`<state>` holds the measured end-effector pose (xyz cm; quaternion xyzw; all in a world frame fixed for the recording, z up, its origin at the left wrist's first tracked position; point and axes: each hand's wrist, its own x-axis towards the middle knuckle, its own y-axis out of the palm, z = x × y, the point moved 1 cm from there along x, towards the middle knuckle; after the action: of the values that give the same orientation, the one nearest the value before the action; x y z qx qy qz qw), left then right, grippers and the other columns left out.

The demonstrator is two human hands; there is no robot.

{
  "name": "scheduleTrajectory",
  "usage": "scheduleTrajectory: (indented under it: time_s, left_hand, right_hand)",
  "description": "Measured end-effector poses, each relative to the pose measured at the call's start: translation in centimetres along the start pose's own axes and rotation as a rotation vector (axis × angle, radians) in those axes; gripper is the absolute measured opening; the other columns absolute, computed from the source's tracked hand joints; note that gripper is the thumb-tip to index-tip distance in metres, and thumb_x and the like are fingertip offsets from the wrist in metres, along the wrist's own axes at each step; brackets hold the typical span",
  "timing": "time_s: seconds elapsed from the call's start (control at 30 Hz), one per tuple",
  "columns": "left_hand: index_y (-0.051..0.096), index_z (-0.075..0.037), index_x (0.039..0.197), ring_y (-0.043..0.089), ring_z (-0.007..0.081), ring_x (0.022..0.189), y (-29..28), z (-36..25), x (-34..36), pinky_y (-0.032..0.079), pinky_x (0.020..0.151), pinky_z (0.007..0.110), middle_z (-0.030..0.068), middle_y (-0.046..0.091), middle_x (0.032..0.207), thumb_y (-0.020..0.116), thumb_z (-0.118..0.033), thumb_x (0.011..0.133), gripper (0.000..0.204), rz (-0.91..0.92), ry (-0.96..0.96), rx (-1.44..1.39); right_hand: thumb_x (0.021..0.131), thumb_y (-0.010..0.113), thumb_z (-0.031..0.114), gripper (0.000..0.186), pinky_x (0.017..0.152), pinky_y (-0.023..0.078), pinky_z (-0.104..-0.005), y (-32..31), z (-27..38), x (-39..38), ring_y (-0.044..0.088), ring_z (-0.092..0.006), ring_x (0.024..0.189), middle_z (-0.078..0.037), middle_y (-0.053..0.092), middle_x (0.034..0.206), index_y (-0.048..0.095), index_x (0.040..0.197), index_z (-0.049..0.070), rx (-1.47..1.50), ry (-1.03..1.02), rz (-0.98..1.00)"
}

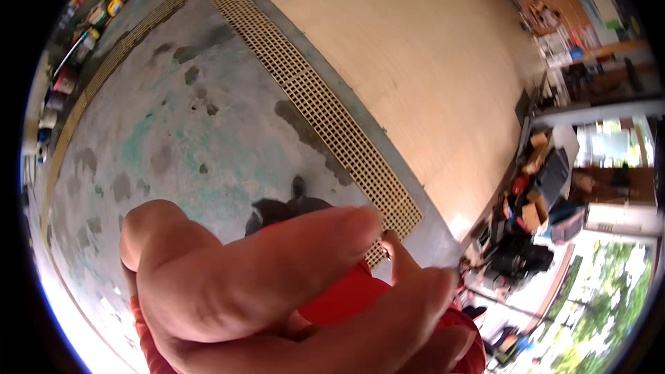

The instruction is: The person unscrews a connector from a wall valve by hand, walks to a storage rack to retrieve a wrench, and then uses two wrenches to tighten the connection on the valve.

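Observation:
My left hand is raised very close to the camera and fills the lower middle of the head view. Its fingers point to the right and stand apart, with nothing seen between them. A red sleeve shows at its wrist. Behind and below it, part of my right hand appears against the end of the floor grating. Most of that hand is covered by the left one, so its grip is hidden. Between the fingers my red shirt is visible.
Stained grey concrete floor lies ahead, bordered by the grating, with a pale smooth floor beyond. Bottles and containers line the far left. Boxes and black items are piled at the right, by a bright opening with greenery.

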<state>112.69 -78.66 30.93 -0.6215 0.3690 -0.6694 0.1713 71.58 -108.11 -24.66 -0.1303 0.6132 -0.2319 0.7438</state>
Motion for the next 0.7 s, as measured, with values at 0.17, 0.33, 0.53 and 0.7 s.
scheduleTrajectory:
  time_s: [0.17,0.33,0.53,0.7]
  left_hand:
    - [0.057,-0.008,0.113,0.057,0.0324,0.107,2.3,16.3,3.5,0.052,0.085,0.043,0.0124,0.058,0.117,0.057,-0.022,0.088,0.029,0.068,-0.063,0.042]
    - [0.056,-0.007,0.115,0.057,0.0317,0.107,3.7,34.6,4.6,0.053,0.084,0.042,0.012,0.057,0.118,0.058,-0.025,0.088,0.032,0.062,-0.125,0.053]
    - [0.054,-0.007,0.116,0.057,0.0309,0.106,4.3,56.4,8.7,0.053,0.083,0.041,0.0115,0.056,0.118,0.058,-0.028,0.089,0.035,0.034,-0.271,0.044]
    - [0.052,-0.004,0.112,0.058,0.0291,0.101,7.3,70.8,14.2,0.054,0.082,0.042,0.0087,0.057,0.112,0.05,-0.032,0.094,0.034,0.059,-0.467,0.137]
  right_hand:
    - [0.089,0.06,0.021,0.034,0.044,0.046,-0.0385,-7.7,24.8,8.8,0.06,-0.024,0.053,-0.014,0.063,0.07,0.059,0.114,-0.001,-0.055,-0.142,-0.023]
    - [0.085,0.063,0.028,0.036,0.053,0.05,-0.0399,-13.0,46.8,16.6,0.064,-0.0259,0.061,-0.018,0.066,0.077,0.064,0.109,0.0,-0.096,-0.364,-0.098]
    - [0.082,0.067,0.029,0.033,0.067,0.051,-0.0399,-13.6,61.4,20.4,0.066,-0.0302,0.073,-0.018,0.069,0.081,0.067,0.104,0.004,-0.342,-0.41,-0.175]
    - [0.083,0.066,0.025,0.028,0.05,0.045,-0.0405,-15.6,69.8,24.8,0.061,-0.0278,0.054,-0.019,0.063,0.066,0.066,0.09,-0.002,-0.014,-0.179,-0.033]
